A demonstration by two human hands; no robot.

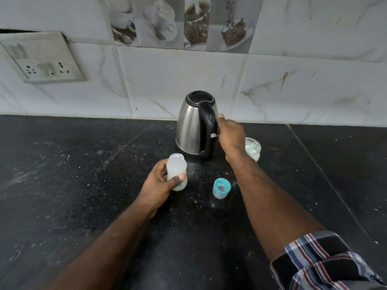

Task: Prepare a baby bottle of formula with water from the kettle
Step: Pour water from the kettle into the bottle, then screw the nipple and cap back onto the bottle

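Bottle in left hand, uncapped, mid-counter.

Brushed steel kettle, seemingly plastic bottle

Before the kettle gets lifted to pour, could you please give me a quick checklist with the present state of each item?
1. Bottle uncapped: ok, its top is open and the cap stands on the counter.
2. Bottle held steady: ok, the left hand grips it upright.
3. Right hand on the kettle handle: cannot tell, it is at the handle but the fingers are hidden.
4. Kettle lid closed: ok.
5. Water in the kettle: cannot tell.
6. Formula tub out of the pour path: ok, it sits right of the kettle.
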